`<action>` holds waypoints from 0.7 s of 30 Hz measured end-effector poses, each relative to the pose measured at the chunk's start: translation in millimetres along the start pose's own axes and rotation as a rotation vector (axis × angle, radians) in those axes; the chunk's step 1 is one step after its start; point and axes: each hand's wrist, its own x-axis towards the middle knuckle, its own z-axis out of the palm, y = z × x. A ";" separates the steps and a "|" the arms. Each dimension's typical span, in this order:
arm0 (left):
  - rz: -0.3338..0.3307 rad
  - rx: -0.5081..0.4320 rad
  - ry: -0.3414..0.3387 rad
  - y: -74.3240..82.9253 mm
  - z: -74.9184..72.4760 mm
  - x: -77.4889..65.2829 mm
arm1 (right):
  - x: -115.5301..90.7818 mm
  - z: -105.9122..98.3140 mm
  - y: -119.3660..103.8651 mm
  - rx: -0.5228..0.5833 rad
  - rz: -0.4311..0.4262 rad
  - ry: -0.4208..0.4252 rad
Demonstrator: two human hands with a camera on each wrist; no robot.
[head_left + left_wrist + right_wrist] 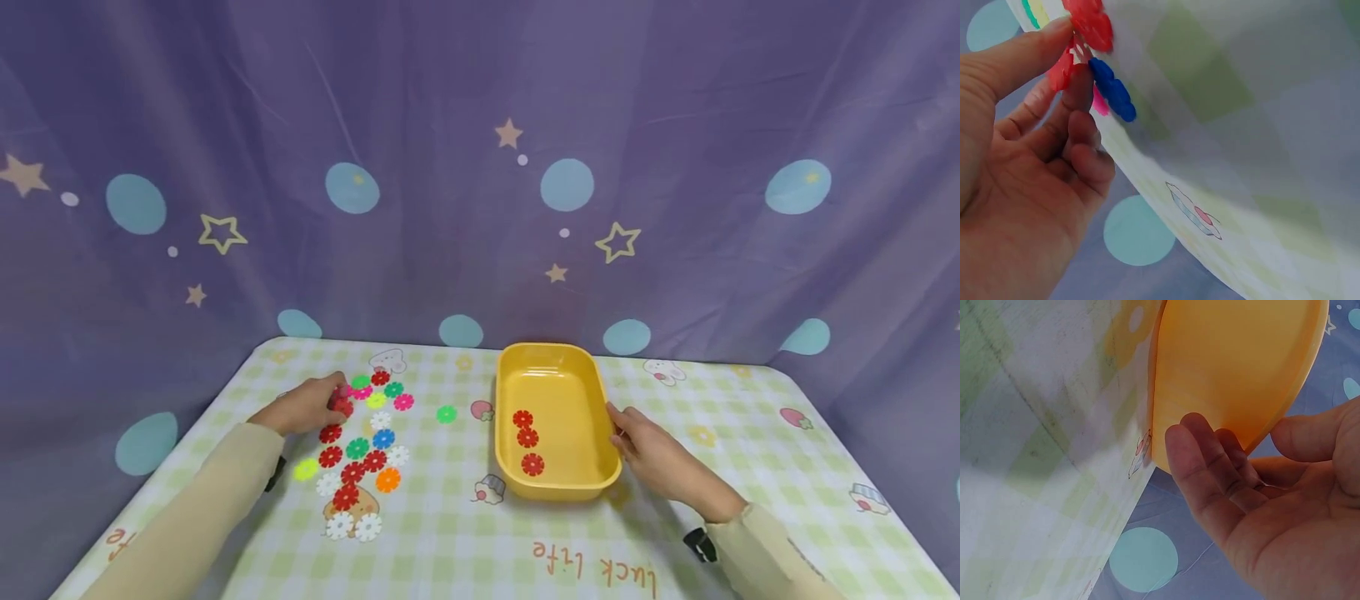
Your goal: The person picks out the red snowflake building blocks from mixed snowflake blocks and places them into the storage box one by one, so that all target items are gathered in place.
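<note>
My left hand (307, 403) is at the left side of the table, among scattered flower-shaped plastic discs. Its thumb and fingertips pinch a red flower disc (342, 407); the left wrist view shows red pieces at the fingertips and a blue disc (1112, 89) just beyond. On the right, my right hand (660, 454) holds the right side of a yellow tray (572, 492). In the right wrist view the thumb lies at the tray's rim and the curled fingers touch its outer wall (1210, 375). Inside the tray lie three red discs (528, 437) in a row.
Discs in white, green, yellow, orange (387, 480), pink and blue lie left of the tray. One green disc (447, 414) sits apart, nearer the tray. A checked cloth (750, 467) covers the table, and a purple curtain (450, 250) hangs behind its far edge.
</note>
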 end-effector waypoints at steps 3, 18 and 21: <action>0.030 -0.006 -0.017 2.7 1.4 -3.1 | 1.2 1.1 0.6 -0.003 0.000 -0.006; 0.109 0.132 0.032 9.8 -3.3 -6.0 | 0.5 1.2 1.2 0.001 0.012 -0.002; 0.164 0.161 0.117 18.1 -4.4 -3.5 | 0.5 0.9 1.6 -0.007 0.012 -0.001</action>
